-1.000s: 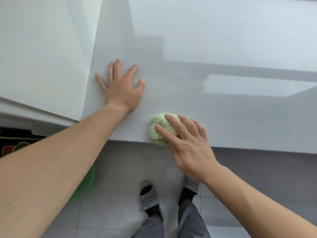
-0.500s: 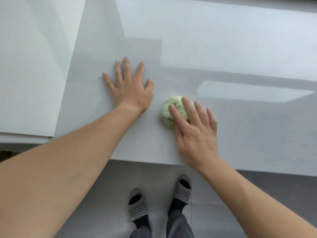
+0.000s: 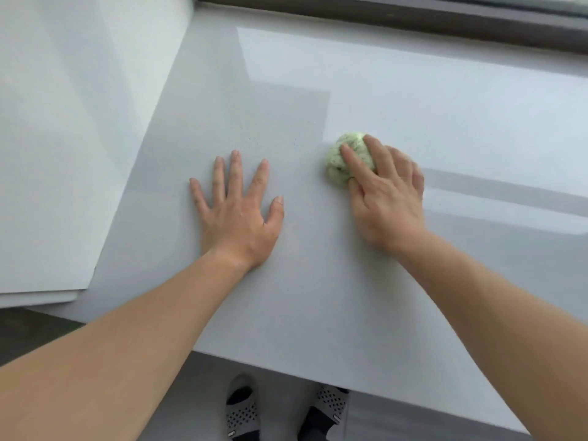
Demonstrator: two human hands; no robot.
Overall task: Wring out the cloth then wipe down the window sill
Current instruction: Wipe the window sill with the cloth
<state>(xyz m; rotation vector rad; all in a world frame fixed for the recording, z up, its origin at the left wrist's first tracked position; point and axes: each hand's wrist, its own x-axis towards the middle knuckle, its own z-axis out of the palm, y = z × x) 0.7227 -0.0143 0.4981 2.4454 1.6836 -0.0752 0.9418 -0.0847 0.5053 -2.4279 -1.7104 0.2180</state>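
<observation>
Nearest the camera, two feet in grey perforated slippers [image 3: 241, 412] stand on the pale floor [image 3: 191, 393], just under the near edge of the window sill [image 3: 318, 313]. Both forearms reach across that edge. The left hand [image 3: 237, 214] lies flat on the sill with its fingers spread and holds nothing; it looks like a brace for the body. Just beside it, toward the right, the right hand [image 3: 386, 202] presses its nearly straight fingers down on the cloth [image 3: 342, 159], a small green bunched wad touching the sill about midway between the near and far edges.

Since the cloth is balled up and already on the surface, the wringing appears done and the wiping is under way. How much of the sill has been covered cannot be told, and the right-hand stretch and far edge probably remain.

The sill is broad, smooth and light grey, and glossy enough to carry reflections. A white wall panel [image 3: 63, 154] borders its left edge, and a dark window frame [image 3: 381, 14] runs along the far edge.
</observation>
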